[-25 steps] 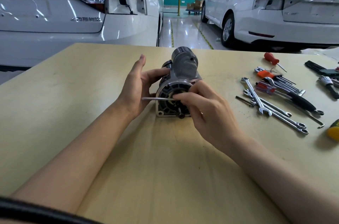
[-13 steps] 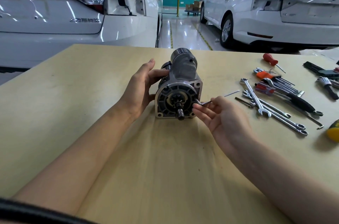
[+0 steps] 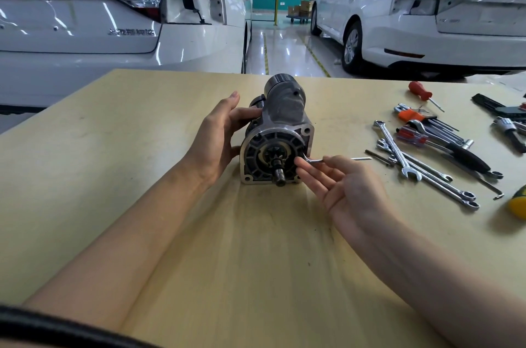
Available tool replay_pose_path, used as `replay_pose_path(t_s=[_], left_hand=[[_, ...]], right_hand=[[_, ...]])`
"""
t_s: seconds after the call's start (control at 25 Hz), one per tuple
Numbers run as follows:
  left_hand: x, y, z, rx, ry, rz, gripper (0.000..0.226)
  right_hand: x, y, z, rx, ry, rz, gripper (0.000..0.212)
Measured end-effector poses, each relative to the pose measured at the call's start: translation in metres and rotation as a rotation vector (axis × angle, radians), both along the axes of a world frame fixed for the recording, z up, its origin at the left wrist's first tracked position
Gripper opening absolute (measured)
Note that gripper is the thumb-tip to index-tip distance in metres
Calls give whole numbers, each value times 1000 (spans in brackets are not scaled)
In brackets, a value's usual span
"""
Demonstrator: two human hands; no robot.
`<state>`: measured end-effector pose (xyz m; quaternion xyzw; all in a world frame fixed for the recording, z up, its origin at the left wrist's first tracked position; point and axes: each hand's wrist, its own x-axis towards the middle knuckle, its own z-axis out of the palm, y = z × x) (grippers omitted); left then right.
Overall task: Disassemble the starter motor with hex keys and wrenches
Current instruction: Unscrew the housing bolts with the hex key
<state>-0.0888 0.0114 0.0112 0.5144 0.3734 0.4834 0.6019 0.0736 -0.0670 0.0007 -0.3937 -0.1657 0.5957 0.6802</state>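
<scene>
starter motor (image 3: 277,137) between left hand (image 3: 219,134) and right hand (image 3: 341,188).

Grey metal starter motor (image 3: 280,131) lying on its side on the desk (image 3: 113,148), flanged end and toothed pinion shaft facing the viewer. L-shaped hex key (image 3: 330,160), short end seated at the flange's right edge, long arm horizontal, pointing right toward loose wrenches (image 3: 412,165).

2 bare forearms, no sleeves, left hand (image 3: 219,131), right hand (image 3: 345,186)
</scene>
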Motion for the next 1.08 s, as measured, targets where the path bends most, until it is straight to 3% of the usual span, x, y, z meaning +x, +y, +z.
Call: replay_pose_path(t_s=[0.48, 0.6, 0.8, 0.92, 1.08], left_hand=[[1, 2, -6, 41, 18, -16, 44], [3, 2, -7, 116, 86, -8, 34], [3, 2, -5, 110, 45, 21, 28], [3, 3, -6, 112, 37, 17, 30], [2, 3, -6, 111, 56, 14, 31]], right_hand=[[0, -5, 0, -63, 167, 16, 16], [1, -5, 2, -50, 143, 22, 17], [4, -5, -3, 7, 38, 8, 13], [6, -5, -4, 98, -116, -36, 9], [7, -7, 2, 281, -634, -130, 12]])
